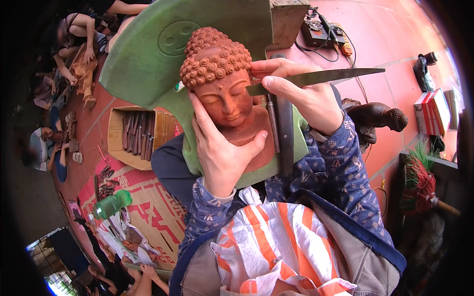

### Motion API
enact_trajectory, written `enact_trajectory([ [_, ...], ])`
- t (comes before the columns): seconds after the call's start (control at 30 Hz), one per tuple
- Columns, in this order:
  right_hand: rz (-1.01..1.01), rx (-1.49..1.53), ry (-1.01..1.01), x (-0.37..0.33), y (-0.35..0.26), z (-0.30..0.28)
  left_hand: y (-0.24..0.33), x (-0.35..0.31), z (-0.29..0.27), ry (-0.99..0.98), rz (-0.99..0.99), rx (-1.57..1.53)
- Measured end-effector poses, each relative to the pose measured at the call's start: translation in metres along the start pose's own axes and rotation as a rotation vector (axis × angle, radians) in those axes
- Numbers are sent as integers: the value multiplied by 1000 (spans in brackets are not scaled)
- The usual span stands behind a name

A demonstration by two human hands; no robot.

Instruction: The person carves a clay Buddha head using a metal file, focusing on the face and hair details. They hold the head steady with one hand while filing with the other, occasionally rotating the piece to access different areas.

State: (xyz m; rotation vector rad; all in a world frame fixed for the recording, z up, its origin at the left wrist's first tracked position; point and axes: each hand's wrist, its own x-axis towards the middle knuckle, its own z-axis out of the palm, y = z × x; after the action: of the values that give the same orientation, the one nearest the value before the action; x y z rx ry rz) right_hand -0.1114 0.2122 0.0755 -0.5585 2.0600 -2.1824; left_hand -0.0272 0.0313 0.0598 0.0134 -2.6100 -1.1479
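Note:
A reddish-brown wooden Buddha bust (227, 96) with knobbed curls leans back on a green plastic chair piece (133, 59) over my lap. My left hand (219, 158) cups its cheek and jaw, the thumb spread across the neck and chest. In my right hand (308, 93) is a long, flat, tapered metal blade (331, 76), pinched between thumb and fingers. Its blunt end meets the face beside the cheek, while the thin point sticks out to the right. Some right fingers rest behind the head. Alongside the bust lie a dark handle (285, 128) and a slim metal-tipped tool (273, 126).
At left, a cardboard box (116, 130) holds several chisels, with a green bottle (112, 204) nearer. A dark carved figure (377, 118) and a corded power unit (323, 34) are on the right. Other people (79, 44) work at the far left; another person's hands (150, 276) appear lower left.

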Motion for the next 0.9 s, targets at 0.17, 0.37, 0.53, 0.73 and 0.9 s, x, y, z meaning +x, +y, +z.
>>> enact_trajectory([
  [0.17,-259,-384,-141,17,-17,-5,-2,-1,1,29,4,36],
  [0.37,-53,-281,-75,21,-16,1,1,-1,-1,16,-31,23],
  [0.53,-61,-267,-90,24,-19,1,4,0,-2,4,-44,18],
  [0.73,17,-253,-83,27,-20,-5,4,-1,-2,1,-59,19],
  [0.9,-58,-220,-60,20,-20,7,2,-1,-1,7,-40,28],
])
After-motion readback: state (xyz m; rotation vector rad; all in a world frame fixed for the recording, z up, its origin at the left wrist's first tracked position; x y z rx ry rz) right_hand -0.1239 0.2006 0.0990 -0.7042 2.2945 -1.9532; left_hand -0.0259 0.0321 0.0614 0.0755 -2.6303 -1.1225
